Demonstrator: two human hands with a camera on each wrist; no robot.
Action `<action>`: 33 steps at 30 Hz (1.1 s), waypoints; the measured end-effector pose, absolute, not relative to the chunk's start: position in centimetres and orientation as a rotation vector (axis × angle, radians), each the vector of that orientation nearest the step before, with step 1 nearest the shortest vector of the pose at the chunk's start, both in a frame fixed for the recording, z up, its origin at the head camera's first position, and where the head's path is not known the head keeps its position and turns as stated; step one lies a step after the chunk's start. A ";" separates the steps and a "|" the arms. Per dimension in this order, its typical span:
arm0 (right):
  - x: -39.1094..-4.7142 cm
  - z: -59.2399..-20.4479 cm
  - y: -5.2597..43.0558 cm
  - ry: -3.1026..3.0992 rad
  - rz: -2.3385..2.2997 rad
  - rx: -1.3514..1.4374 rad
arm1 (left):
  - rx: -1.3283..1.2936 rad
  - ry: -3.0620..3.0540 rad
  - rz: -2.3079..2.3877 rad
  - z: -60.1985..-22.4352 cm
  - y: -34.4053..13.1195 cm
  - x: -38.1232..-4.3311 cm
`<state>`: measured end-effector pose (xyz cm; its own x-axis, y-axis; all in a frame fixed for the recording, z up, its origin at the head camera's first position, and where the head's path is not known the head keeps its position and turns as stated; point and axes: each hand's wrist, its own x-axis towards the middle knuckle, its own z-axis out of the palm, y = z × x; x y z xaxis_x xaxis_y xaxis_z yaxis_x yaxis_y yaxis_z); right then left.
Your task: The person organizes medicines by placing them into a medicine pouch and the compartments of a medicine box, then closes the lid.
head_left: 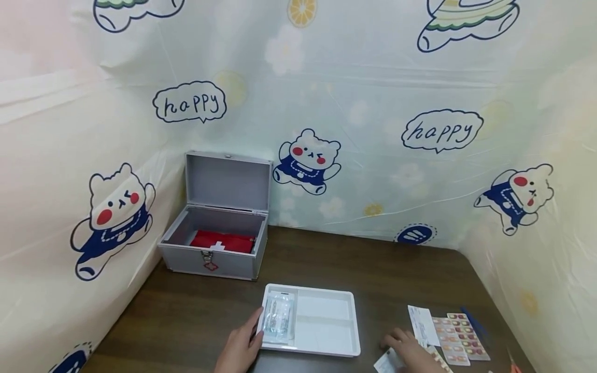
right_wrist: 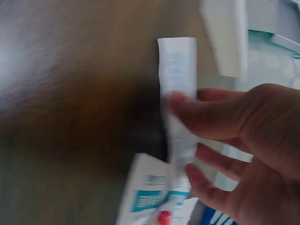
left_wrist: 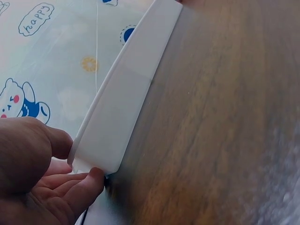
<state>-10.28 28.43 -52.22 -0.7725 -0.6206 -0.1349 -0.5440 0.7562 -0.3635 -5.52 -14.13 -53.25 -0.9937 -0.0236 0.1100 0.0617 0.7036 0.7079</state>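
Note:
My left hand grips the left end of a white compartmented tray, thumb on the rim and fingers at the base, as the left wrist view shows. In the tray's left compartment lies a clear sealed packet. To the right of the tray, my right hand pinches a flat white printed packet low over the table. In the right wrist view my thumb lies across this packet with fingers behind it. A white packet with teal print is just below.
Blister packs of capsules, a white printed packet and a blue pen-like item lie at the right. An orange-handled tool is at the right edge. Back left stands an open grey metal case holding a red pouch.

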 end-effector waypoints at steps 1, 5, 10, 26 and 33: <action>-10.1 -52.5 28.4 2.770 -0.434 -0.975 | -0.028 -2.791 -1.173 -53.2 -14.1 -5.6; -9.8 -52.2 27.8 2.885 -0.368 -0.928 | -0.023 -2.793 -1.187 -52.9 -14.0 -5.9; -9.8 -50.9 27.0 2.745 -0.479 -0.714 | -0.015 -2.811 -1.206 -52.7 -14.0 -5.9; -9.4 -49.4 27.0 2.719 -0.659 -0.757 | -0.054 -2.768 -1.180 -53.1 -13.9 -5.5; -9.3 -48.5 27.1 2.624 -0.825 -0.774 | -0.054 -2.756 -1.168 -53.3 -14.0 -5.3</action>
